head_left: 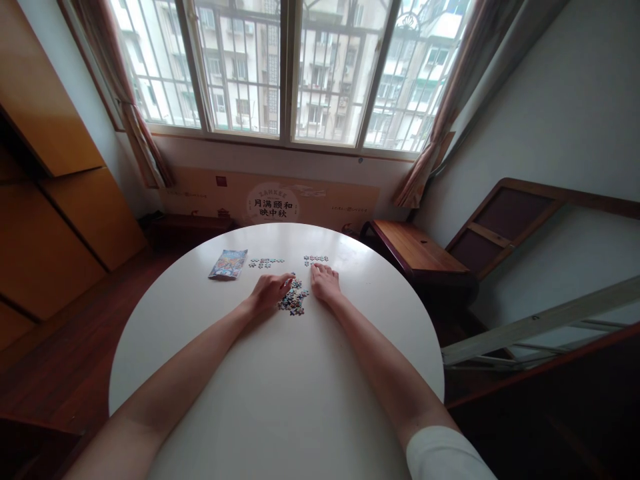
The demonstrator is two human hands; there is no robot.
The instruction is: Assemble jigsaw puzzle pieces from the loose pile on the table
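Observation:
A heap of small colourful jigsaw pieces lies on the round white table. My left hand rests at the heap's left edge, its fingers curled and its fingertips touching the pieces. My right hand lies palm down just right of the heap, fingers stretched toward the window. Beyond the hands sit two small rows of sorted pieces, one row on the left and one row on the right. A printed puzzle bag lies flat further left.
A wooden side table stands beyond the round table's right edge. A printed cardboard panel leans below the barred window. Wooden cabinets line the left wall. A wooden frame and a pale beam lean at the right.

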